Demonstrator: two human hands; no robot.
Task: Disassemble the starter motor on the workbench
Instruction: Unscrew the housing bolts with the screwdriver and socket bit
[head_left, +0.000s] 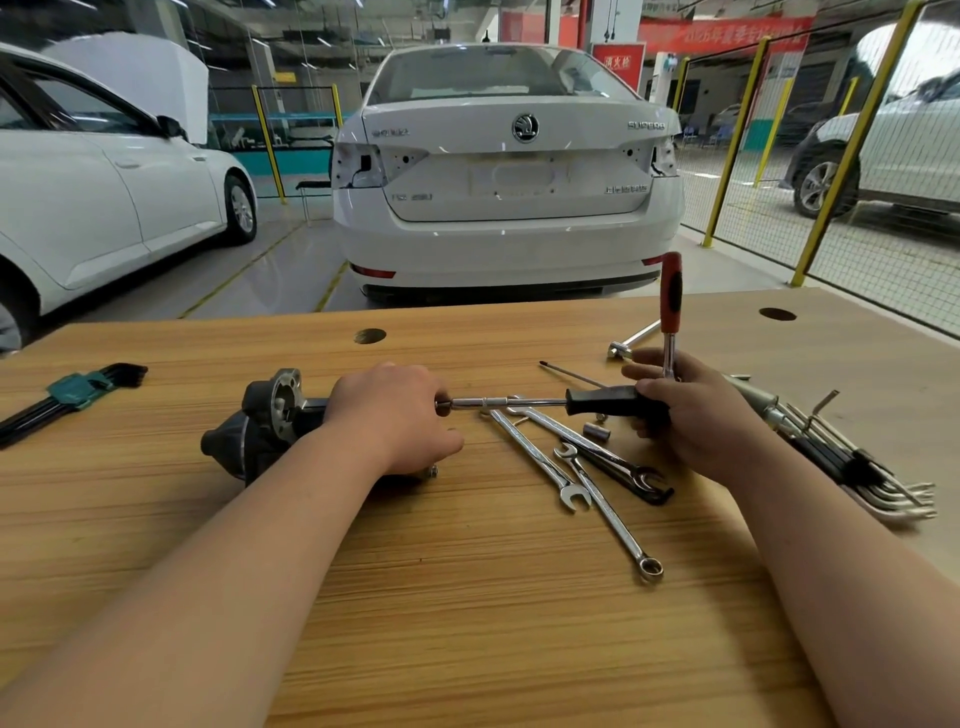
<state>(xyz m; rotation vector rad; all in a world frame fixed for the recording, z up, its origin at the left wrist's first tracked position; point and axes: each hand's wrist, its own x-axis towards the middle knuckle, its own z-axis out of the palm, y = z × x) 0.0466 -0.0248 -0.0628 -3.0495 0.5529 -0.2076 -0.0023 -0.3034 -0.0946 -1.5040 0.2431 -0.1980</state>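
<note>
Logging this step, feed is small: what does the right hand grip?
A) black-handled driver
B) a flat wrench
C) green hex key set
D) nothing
A: the right hand is curled round the black-handled driver, whose shaft reaches the starter motor under the left hand; it also holds the red-handled ratchet upright.

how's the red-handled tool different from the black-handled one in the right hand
Pose: the red-handled tool stands upright, the black-handled driver lies level.
Colour: the red-handled tool's grip is red and black, the black-handled driver's is all black.
Contact: the black-handled driver's tip meets the starter motor at the left hand; the red-handled tool points up into the air.
Shared: chrome shafts, both held by the right hand.
</note>
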